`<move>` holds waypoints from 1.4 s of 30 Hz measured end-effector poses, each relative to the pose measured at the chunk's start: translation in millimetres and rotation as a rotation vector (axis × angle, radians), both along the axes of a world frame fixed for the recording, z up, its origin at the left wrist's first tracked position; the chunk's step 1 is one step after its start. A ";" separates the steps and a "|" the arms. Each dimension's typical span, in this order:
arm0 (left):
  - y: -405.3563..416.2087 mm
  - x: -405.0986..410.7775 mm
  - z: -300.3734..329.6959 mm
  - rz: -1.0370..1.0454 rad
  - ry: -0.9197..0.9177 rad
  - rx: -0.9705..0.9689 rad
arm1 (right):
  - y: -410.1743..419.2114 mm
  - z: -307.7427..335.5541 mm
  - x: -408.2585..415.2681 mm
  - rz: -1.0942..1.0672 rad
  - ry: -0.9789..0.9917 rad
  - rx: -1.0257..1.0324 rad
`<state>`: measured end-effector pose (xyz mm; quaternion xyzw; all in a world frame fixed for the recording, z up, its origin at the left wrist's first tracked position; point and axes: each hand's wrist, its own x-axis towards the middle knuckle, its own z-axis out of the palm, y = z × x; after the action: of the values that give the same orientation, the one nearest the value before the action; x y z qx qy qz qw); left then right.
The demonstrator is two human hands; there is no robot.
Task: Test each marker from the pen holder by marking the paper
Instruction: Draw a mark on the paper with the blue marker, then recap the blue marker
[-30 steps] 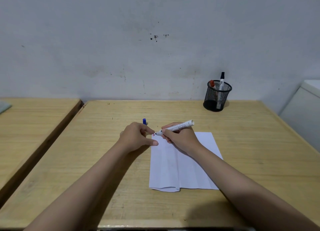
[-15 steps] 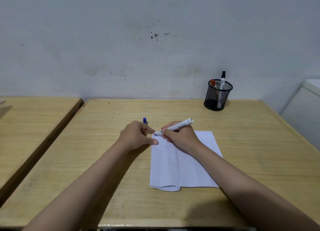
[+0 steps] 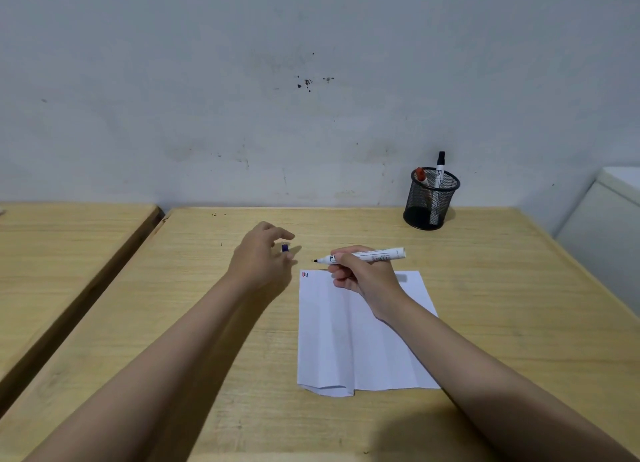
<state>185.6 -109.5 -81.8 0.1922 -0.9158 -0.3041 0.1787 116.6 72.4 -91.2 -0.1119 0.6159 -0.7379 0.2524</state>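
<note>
A white sheet of paper [image 3: 360,354] lies on the wooden desk [image 3: 512,288], with small red and dark marks [image 3: 304,274] at its top left corner. My right hand [image 3: 363,280] holds an uncapped white marker [image 3: 375,255] level, its dark tip pointing left just past the paper's corner and off the sheet. My left hand [image 3: 258,259] hovers left of it, fingers spread around a small blue cap [image 3: 284,247] on the desk. The black mesh pen holder [image 3: 431,202] stands at the back right, holding a red-capped marker [image 3: 421,176] and a black-capped marker [image 3: 440,169].
A second wooden desk [image 3: 69,247] sits to the left across a narrow gap. A white cabinet or box [image 3: 606,226] stands beyond the desk's right edge. A grey wall runs right behind the desk.
My right hand has lifted the marker tip off the paper's corner. My left hand let go of the paper edge and moved up and left to the blue cap, fingers spreading.
</note>
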 end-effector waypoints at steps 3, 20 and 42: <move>-3.3 -7.8 -0.4 0.007 -0.040 0.040 | 1.6 0.5 0.6 0.012 -0.001 -0.008; 27.5 -2.1 34.1 -0.158 0.189 0.945 | 17.2 30.5 -0.2 -0.081 0.085 -0.212; 65.1 -11.6 48.1 -0.215 0.433 0.921 | 20.9 56.9 -1.9 0.032 -0.005 -0.167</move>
<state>173.9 -44.4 -33.7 0.0885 -0.6437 -0.7250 0.2286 114.7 93.4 -34.3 -0.1404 0.5496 -0.7828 0.2557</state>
